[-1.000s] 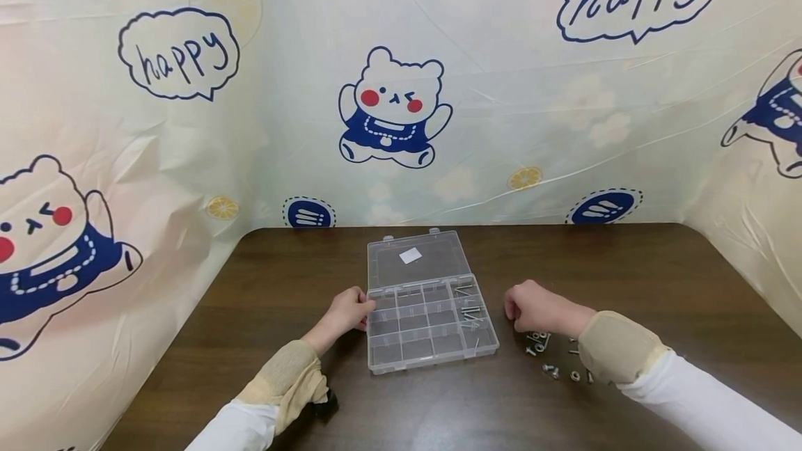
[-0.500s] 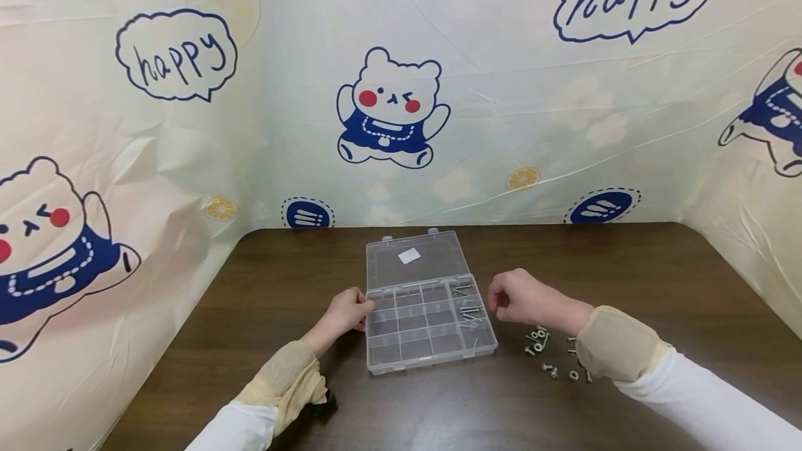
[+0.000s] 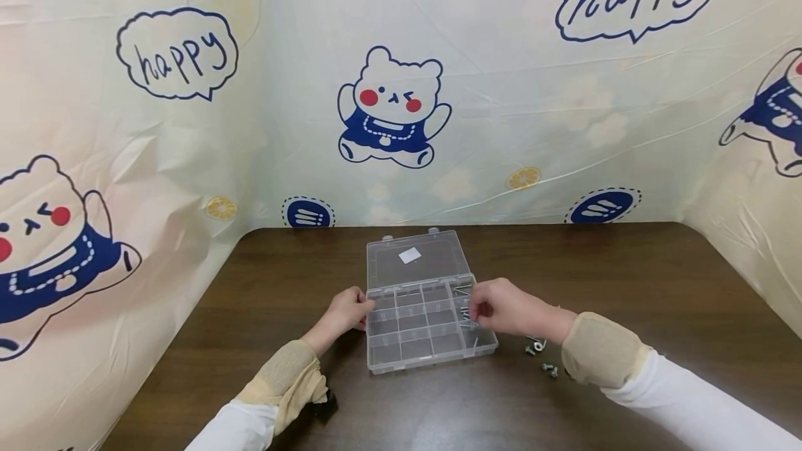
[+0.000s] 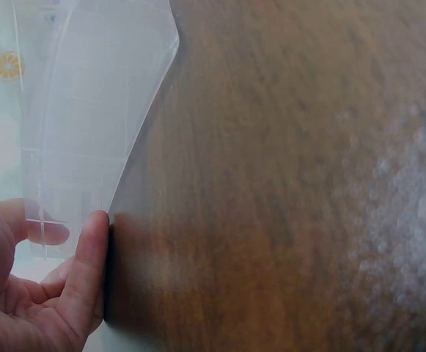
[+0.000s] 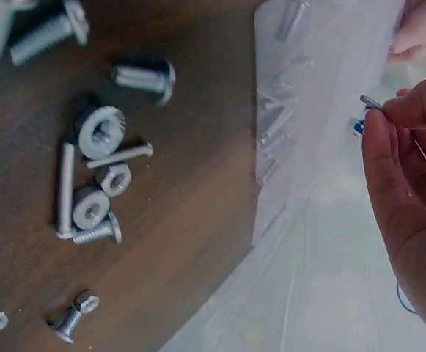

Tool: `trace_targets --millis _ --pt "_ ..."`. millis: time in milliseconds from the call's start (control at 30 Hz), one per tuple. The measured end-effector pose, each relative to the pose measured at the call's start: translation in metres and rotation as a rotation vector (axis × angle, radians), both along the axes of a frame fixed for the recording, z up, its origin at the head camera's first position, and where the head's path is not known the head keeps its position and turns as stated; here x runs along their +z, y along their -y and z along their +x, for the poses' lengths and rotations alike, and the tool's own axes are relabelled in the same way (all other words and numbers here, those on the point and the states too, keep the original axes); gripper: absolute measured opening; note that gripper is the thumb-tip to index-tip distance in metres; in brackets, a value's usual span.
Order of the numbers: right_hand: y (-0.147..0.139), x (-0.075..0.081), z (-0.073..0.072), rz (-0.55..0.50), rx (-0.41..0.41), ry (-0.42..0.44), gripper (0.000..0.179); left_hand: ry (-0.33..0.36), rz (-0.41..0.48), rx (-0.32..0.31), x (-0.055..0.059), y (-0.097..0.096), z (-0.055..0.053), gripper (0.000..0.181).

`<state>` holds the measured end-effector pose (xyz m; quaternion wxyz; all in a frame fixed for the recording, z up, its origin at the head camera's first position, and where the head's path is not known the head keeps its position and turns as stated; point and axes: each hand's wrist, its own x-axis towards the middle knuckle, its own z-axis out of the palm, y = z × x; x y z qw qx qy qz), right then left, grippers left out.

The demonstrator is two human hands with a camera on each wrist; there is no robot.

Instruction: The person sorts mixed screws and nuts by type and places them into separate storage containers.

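Note:
A clear plastic compartment box (image 3: 401, 351) stands on the table with its lid (image 3: 432, 263) folded back. My left hand (image 3: 341, 312) holds its left side; the left wrist view puts the thumb (image 4: 50, 233) and a fingertip (image 4: 89, 242) on the plastic edge. My right hand (image 3: 510, 306) is over the right-hand column, hiding part of it. Thumb and forefinger pinch a thin metal screw (image 5: 372, 102), whose tip sticks out in the right wrist view. Several screws (image 3: 462, 290) lie in that same column; the other columns hold nothing visible.
Loose bolts and nuts (image 3: 550, 370) lie on the brown table (image 3: 401, 409) right of the box, partly behind the right forearm. Close up, a hex nut (image 5: 114, 179) and short bolt (image 5: 145, 79) show among them. A printed curtain (image 3: 489, 124) hangs behind the table.
My right hand has moved left from beside the loose bolts and nuts to over the box's right column. The left hand and the box have stayed put.

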<state>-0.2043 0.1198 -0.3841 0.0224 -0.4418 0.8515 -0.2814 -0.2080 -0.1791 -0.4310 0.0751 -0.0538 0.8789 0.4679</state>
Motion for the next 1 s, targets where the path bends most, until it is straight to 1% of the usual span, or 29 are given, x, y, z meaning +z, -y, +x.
trace_targets --millis 100,200,367,433,633,833,933,1000 --pt "0.001 -0.003 0.002 0.025 0.029 0.01 0.016 0.0 -0.008 -0.003 0.001 -0.001 0.0 0.01" --pt "0.0 -0.003 0.003 0.047 0.057 -0.009 0.018 0.003 -0.019 -0.006 0.001 -0.002 -0.001 0.011" --pt "-0.005 0.001 0.003 0.061 0.058 0.002 0.02 0.003 -0.031 -0.007 0.002 -0.002 -0.001 0.011" --pt "-0.008 0.003 0.002 0.07 0.051 0.003 0.019 0.0 -0.035 -0.01 0.002 -0.002 -0.001 0.011" --pt "-0.018 0.006 0.003 0.105 0.018 -0.043 0.016 -0.003 -0.034 -0.01 0.001 0.0 -0.001 0.01" --pt "-0.031 0.006 0.005 0.176 -0.049 0.014 0.014 0.0 -0.026 -0.005 0.001 0.001 0.0 0.01" --pt "-0.037 0.005 0.006 0.197 -0.07 0.04 0.014 0.001 -0.025 -0.006 0.001 0.001 0.0 0.01" --pt "-0.04 0.003 0.006 0.208 -0.081 0.039 0.013 0.0 -0.023 -0.008 0.001 0.001 0.0 0.01"
